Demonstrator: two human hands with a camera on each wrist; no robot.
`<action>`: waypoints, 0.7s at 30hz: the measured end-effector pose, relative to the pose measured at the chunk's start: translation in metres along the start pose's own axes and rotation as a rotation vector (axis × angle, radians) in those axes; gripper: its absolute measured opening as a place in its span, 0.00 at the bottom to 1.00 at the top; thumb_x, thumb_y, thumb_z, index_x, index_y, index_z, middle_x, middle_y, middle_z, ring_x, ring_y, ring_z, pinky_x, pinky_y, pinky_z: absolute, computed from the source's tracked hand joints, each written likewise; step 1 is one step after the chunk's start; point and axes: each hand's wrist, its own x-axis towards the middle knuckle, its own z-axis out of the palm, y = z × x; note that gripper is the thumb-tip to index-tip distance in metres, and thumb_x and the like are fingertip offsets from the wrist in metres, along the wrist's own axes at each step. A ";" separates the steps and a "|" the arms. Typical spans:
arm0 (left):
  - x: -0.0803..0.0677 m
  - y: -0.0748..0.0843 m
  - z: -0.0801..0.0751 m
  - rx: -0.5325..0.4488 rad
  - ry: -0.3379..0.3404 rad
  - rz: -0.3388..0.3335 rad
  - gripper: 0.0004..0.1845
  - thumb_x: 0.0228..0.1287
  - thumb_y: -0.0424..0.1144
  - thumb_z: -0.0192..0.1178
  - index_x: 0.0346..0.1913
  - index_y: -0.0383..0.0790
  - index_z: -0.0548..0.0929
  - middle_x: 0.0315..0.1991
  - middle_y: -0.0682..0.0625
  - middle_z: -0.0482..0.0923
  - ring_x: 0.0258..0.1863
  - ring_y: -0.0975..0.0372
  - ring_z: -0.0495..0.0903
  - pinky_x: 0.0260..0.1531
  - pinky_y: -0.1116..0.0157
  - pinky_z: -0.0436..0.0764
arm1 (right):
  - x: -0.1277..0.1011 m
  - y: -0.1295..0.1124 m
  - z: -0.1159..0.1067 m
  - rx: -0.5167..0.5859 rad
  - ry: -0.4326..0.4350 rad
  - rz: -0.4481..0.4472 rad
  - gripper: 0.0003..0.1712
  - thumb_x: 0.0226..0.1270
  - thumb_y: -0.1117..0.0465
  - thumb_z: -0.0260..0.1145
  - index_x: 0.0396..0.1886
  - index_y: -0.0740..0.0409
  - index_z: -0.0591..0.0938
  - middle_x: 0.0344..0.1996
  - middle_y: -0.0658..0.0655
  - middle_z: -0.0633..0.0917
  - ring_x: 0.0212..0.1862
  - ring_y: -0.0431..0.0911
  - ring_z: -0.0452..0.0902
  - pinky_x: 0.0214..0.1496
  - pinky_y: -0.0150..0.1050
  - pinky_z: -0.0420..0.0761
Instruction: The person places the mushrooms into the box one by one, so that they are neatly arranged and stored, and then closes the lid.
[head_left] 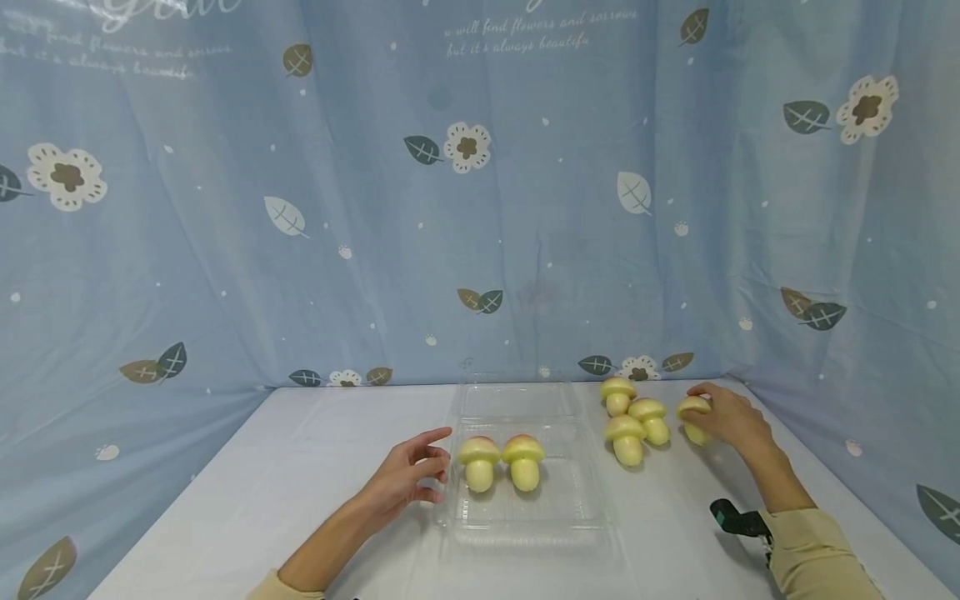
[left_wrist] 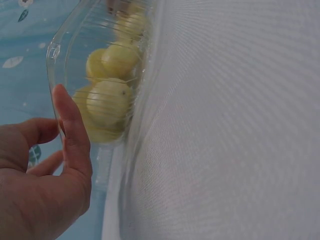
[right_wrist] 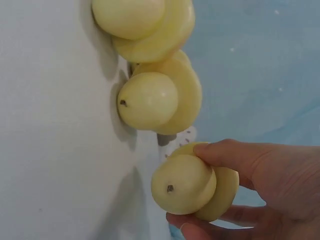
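Note:
My left hand is at the left side of a clear plastic container, and in the left wrist view its thumb and fingers pinch the rim. Inside stand two yellow toy mushrooms, a left one and a right one, side by side. At the far right my right hand grips another toy mushroom by its cap, thumb on one side and fingers on the other. A shadow beside that mushroom shows in the right wrist view; whether its base touches the table cannot be told.
Several more toy mushrooms cluster on the white table between the container and my right hand. The container's lid lies folded back behind it. A blue patterned curtain hangs along the back and sides.

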 end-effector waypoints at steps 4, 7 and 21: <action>0.000 0.000 0.000 0.002 0.003 -0.006 0.35 0.68 0.36 0.60 0.75 0.40 0.60 0.47 0.48 0.72 0.35 0.62 0.77 0.27 0.67 0.84 | -0.002 -0.003 -0.003 0.009 0.021 -0.020 0.38 0.65 0.43 0.65 0.64 0.65 0.72 0.54 0.75 0.77 0.47 0.65 0.77 0.36 0.55 0.75; -0.001 0.001 0.001 0.003 0.005 -0.008 0.35 0.68 0.36 0.60 0.75 0.40 0.61 0.46 0.49 0.72 0.35 0.62 0.77 0.27 0.67 0.84 | -0.003 -0.007 -0.006 0.008 0.044 -0.048 0.38 0.65 0.42 0.65 0.64 0.65 0.72 0.52 0.75 0.78 0.44 0.63 0.78 0.34 0.52 0.76; 0.000 -0.001 0.000 0.004 0.004 -0.003 0.35 0.68 0.36 0.60 0.75 0.39 0.60 0.46 0.49 0.72 0.35 0.63 0.77 0.27 0.67 0.83 | -0.014 -0.035 -0.022 0.003 0.088 -0.134 0.35 0.68 0.41 0.63 0.63 0.63 0.74 0.49 0.74 0.81 0.34 0.51 0.78 0.27 0.41 0.72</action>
